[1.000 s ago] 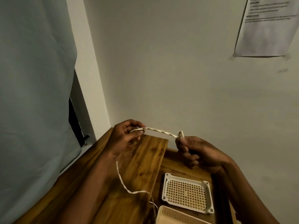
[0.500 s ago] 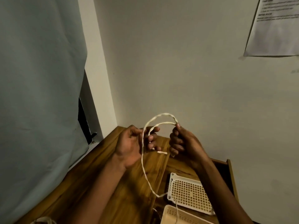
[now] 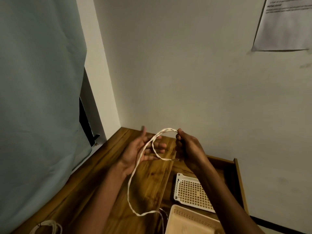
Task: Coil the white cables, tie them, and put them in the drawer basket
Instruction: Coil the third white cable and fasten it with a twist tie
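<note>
A white twisted cable (image 3: 135, 176) runs in a loop between my hands above the wooden desk. My right hand (image 3: 189, 147) pinches the top of the loop near the wall. My left hand (image 3: 143, 151) is spread, palm up, with the cable lying across its fingers and crossing over itself there. From my left hand the cable hangs down, curves over the desk and drops into the open drawer. A white mesh basket (image 3: 192, 191) and a beige basket (image 3: 189, 222) sit in the drawer. Another coiled white cable (image 3: 47, 228) lies at the bottom left.
The wooden desk (image 3: 94, 188) stands in a corner, with a pale curtain (image 3: 37, 98) at the left and a bare wall behind. The open drawer's rim (image 3: 236, 168) is at the right. A paper sheet (image 3: 285, 26) hangs on the wall, top right.
My left hand has opened out flat, and the loop has grown wider across its fingers. My right hand still pinches the loop's top. The view has shifted slightly.
</note>
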